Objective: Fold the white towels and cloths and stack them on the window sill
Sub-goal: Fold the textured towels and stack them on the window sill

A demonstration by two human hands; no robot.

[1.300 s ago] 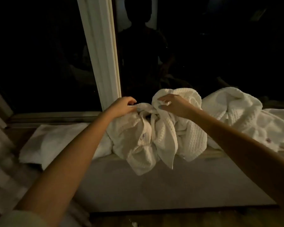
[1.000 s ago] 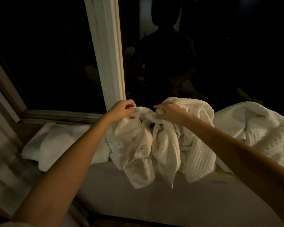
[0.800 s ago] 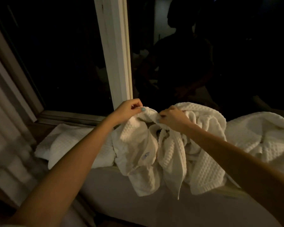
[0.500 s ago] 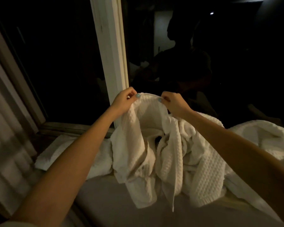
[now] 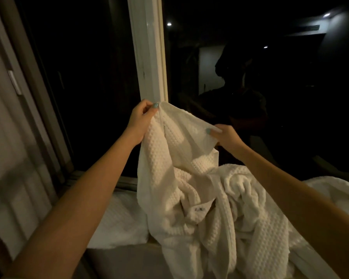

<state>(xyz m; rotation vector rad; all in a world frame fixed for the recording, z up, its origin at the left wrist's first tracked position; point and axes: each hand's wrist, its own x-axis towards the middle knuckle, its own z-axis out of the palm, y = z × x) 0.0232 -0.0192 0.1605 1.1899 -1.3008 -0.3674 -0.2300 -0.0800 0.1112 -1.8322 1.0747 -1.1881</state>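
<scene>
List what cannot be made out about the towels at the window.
Head view:
Waffle towel: lower end cut off by the bottom edge; its own folds hide its shape.
Tag on it: too small to read.
Heap on the right: cut by that edge, piece count unclear.
Folded towel on the left: dim light and the lifted towel hide its layers.
Outside the glass: darkness and reflections.

Both arms reach forward and up; left hand (image 5: 141, 115) pinches high with curled fingers, right hand (image 5: 224, 135) pinches lower, thumb on top
</scene>
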